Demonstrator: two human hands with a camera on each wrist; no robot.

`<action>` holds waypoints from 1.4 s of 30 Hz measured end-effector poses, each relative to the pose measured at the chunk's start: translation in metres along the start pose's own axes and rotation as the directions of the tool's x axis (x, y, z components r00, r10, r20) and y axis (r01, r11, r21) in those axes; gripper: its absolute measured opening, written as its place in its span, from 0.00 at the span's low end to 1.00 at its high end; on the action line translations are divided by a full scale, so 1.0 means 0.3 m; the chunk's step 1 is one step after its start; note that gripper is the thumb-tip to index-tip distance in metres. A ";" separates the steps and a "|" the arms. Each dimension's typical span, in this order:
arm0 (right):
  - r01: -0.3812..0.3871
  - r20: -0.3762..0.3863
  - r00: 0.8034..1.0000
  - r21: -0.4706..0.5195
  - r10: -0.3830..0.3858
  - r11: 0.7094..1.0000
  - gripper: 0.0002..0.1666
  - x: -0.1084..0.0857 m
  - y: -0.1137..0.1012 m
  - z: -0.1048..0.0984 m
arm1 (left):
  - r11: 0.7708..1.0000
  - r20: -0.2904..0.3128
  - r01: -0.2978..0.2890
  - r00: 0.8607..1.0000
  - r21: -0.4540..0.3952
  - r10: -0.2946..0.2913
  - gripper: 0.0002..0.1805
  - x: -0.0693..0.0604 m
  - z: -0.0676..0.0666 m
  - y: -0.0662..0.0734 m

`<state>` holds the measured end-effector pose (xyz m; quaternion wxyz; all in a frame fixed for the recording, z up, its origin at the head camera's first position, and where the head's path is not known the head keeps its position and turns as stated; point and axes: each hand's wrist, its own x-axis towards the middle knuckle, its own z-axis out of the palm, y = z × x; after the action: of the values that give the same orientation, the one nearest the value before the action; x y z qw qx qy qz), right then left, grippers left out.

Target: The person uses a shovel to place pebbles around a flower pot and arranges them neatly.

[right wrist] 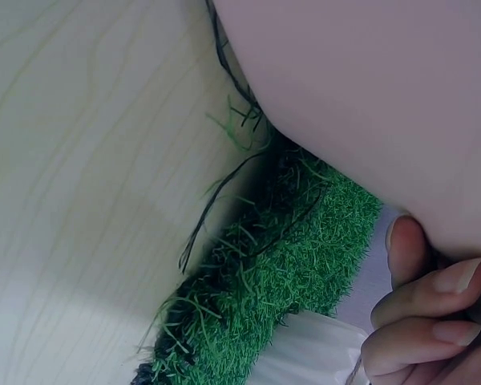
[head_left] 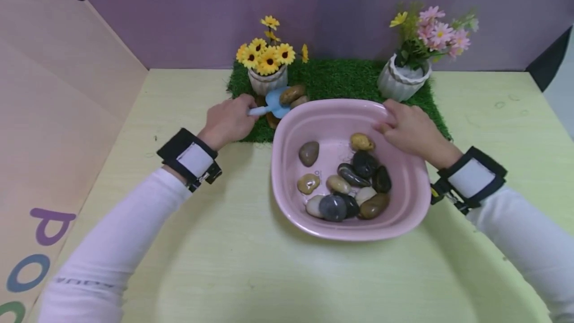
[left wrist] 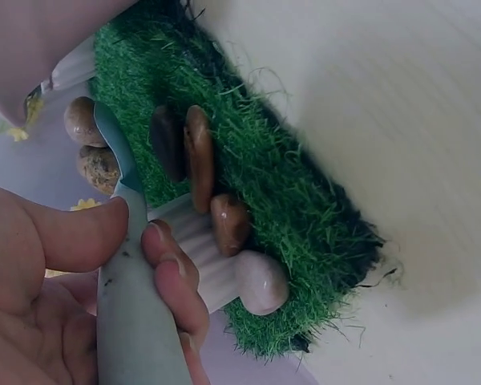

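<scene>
My left hand (head_left: 230,118) grips the pale handle of a small blue toy shovel (head_left: 277,102). Two stones lie on its blade, a brown stone (head_left: 292,94) and a speckled stone (left wrist: 100,168). Under and beside the shovel, several more stones (left wrist: 199,156) rest on the green turf mat (left wrist: 280,192). My right hand (head_left: 412,131) holds the far right rim of a pink basin (head_left: 287,163), thumb inside and fingers curled underneath. The basin is tilted toward me, beside the shovel. Inside it are black, grey, tan and white stones (head_left: 333,207), gathered mostly at the near right.
A ribbed white pot with yellow flowers (head_left: 267,80) stands just behind the shovel. Another white pot with pink flowers (head_left: 403,81) stands behind my right hand. The pale wooden table (head_left: 215,263) meets a purple backdrop (head_left: 193,19) behind and a printed panel (head_left: 58,128) at left.
</scene>
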<state>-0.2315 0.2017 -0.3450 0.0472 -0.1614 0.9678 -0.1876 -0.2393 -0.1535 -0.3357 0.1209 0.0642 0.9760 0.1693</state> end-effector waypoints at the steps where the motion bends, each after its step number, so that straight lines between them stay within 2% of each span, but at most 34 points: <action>1: 0.001 0.000 1.000 0.001 -0.001 1.000 0.13 0.000 0.000 0.000 | 1.000 -0.001 0.001 1.000 0.002 -0.001 0.19 0.001 0.003 0.000; 7: 0.003 -0.004 1.000 0.003 -0.003 1.000 0.13 -0.001 -0.002 0.003 | 1.000 0.007 0.012 1.000 0.009 -0.013 0.16 0.004 0.018 -0.001; 22: 0.012 -0.008 1.000 -0.002 -0.012 1.000 0.13 -0.002 -0.002 0.002 | 0.999 0.001 -0.027 1.000 0.038 0.027 0.17 0.009 0.031 -0.002; 32: 0.001 -0.005 1.000 0.001 -0.001 1.000 0.13 -0.003 -0.003 0.000 | 0.993 -0.036 -0.034 0.999 0.114 0.038 0.12 0.017 0.020 0.034; 36: 0.001 -0.003 1.000 0.001 -0.001 1.000 0.13 -0.002 -0.003 0.000 | 0.989 -0.028 -0.026 0.999 0.144 0.031 0.10 0.019 0.009 0.050; 42: -0.009 -0.005 1.000 -0.006 0.009 1.000 0.14 -0.003 -0.002 -0.001 | 0.989 0.004 0.010 1.000 0.146 -0.010 0.13 0.021 -0.007 0.078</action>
<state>-0.2307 0.2017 -0.3445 0.0451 -0.1568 0.9691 -0.1850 -0.2440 -0.1312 -0.3269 0.1190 0.0683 0.9858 0.0967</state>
